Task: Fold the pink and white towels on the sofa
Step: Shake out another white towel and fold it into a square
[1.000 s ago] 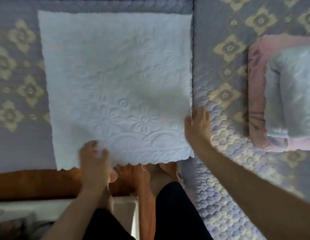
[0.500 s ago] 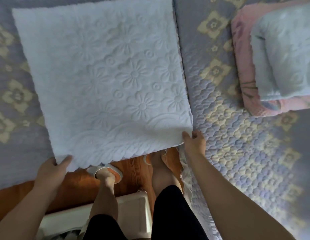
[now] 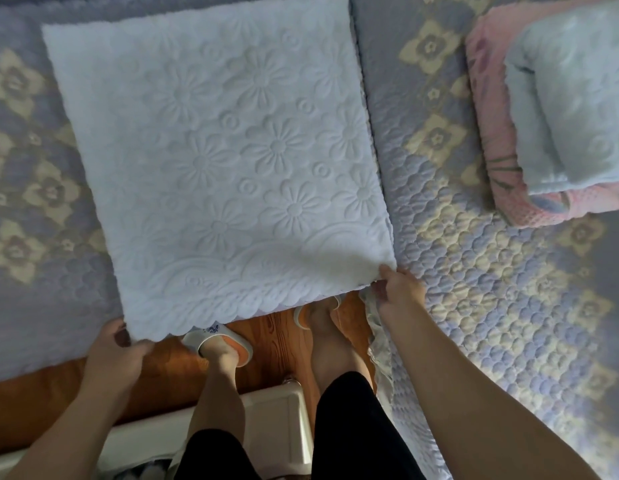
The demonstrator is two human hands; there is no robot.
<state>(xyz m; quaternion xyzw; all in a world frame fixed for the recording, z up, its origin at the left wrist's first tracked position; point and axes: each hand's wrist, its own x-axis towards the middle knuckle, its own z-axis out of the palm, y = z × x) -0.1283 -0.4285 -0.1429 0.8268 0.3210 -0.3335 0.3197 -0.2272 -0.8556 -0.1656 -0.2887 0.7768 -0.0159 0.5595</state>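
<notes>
White towel point(image 3: 218, 168) lies flat on the sofa point(image 3: 474, 306), roughly square, embossed flower pattern up, scalloped near edge hanging just past the sofa's front edge. It sits left of the seam between the two quilted cushions, its right edge running right along that seam.

My left hand point(image 3: 112, 355) has the near-left corner: fingers curled under the cloth, thumb on the edge, corner pinched. My right hand point(image 3: 400, 289) has the near-right corner, thumb and fingers clamped on it just at the seam. Both corners look slightly lifted off the cushion; the rest of the towel is down flat.

Far right on the other cushion: a folded stack, well apart from the towel I'm holding. Pink towel point(image 3: 488, 109) on the bottom, folded, with a dark stripe mark on its near-left side. A second white towel point(image 3: 571, 98) sits folded on top of it, pink showing along the left and near sides. Stack runs out of frame on the right.

Sofa cover is lilac quilting with pale yellow flower motifs.

Below the towel edge: wooden floor point(image 3: 277, 337), my feet in white slippers point(image 3: 218, 341), black shorts. A white plastic bin point(image 3: 273, 427) stands on the floor between my legs and behind them, contents too dark to tell.
</notes>
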